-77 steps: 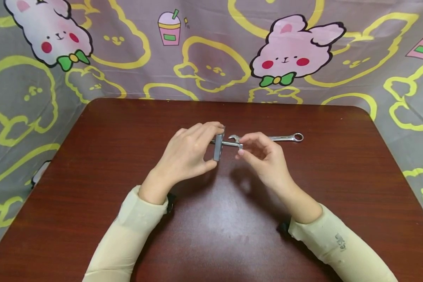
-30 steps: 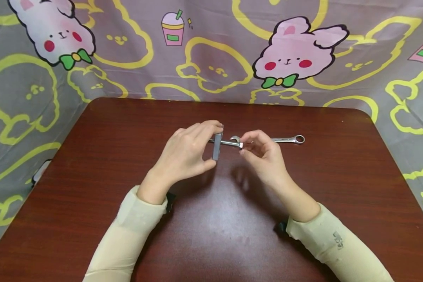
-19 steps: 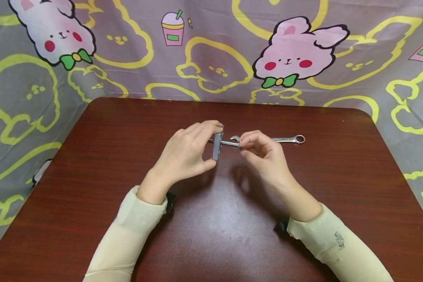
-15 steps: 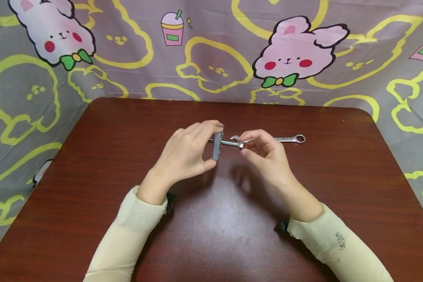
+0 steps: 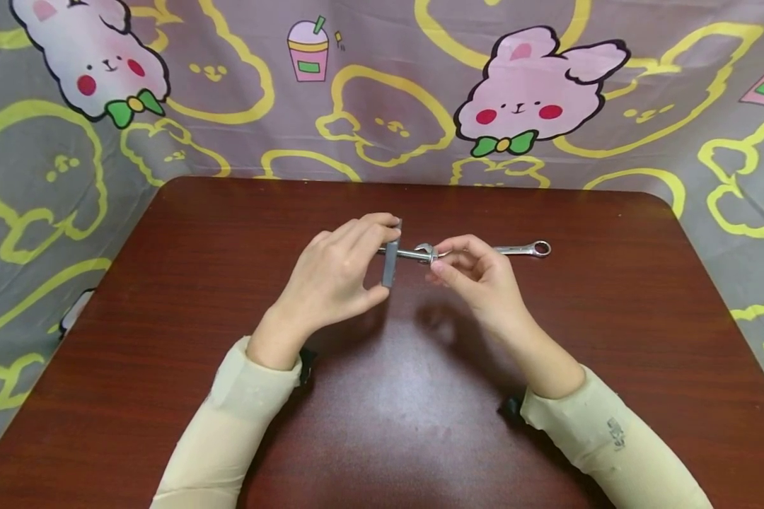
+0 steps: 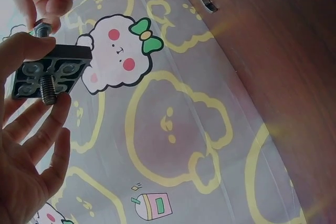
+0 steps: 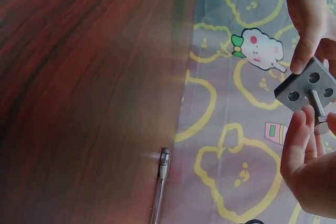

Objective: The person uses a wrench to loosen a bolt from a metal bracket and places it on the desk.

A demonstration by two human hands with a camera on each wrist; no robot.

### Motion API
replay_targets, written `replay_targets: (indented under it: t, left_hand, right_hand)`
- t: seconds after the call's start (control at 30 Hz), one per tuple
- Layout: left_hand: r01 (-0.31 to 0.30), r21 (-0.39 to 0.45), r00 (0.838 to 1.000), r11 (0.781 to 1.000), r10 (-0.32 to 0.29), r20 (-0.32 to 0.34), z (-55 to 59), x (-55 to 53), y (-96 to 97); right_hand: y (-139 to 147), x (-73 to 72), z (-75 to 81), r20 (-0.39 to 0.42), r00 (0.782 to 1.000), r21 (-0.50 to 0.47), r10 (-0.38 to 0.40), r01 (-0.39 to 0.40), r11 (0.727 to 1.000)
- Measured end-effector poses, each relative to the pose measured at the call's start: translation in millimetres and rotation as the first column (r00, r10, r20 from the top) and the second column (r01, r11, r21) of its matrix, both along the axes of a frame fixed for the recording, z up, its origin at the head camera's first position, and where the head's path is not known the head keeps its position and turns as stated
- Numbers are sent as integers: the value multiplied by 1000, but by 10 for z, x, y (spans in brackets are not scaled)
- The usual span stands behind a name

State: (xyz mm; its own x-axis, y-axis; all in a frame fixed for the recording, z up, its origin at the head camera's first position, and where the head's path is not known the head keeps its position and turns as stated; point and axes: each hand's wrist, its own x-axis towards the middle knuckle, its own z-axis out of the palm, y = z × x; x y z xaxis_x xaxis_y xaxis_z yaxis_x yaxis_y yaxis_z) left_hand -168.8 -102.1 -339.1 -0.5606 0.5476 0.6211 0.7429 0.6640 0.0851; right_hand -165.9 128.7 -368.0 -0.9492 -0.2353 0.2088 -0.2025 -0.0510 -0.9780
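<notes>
My left hand grips a square grey metal plate by its top and bottom edges, fingertips above and thumb below. A steel hex bolt runs through the plate's middle. Its threaded end sticks out of the ribbed back face in the left wrist view. My right hand pinches the hex head between thumb and fingers, with a length of shank showing between head and plate. Round holes surround the bolt on the front face. Both hands hold the parts up over the table.
A combination wrench lies on the brown table behind my right hand, its open end partly showing past the fingers. A patterned cloth hangs along the table's back and sides.
My right fingers have shifted round the bolt head, covering and uncovering it as they move. The plate and bolt have moved slightly up and left. The wrench stays put.
</notes>
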Motion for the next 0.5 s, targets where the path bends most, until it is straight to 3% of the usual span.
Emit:
replay_targets:
  t: [0.23, 0.5]
  left_hand:
    - [4, -5, 1000, 1000, -4, 5, -6, -15, 5]
    - [23, 4, 999, 1000, -23, 22, 4, -15, 13]
  right_hand:
    - [-31, 20, 14, -72, 997, -33, -15, 13, 999]
    - [-44, 47, 18, -39, 999, -131, -16, 11, 991]
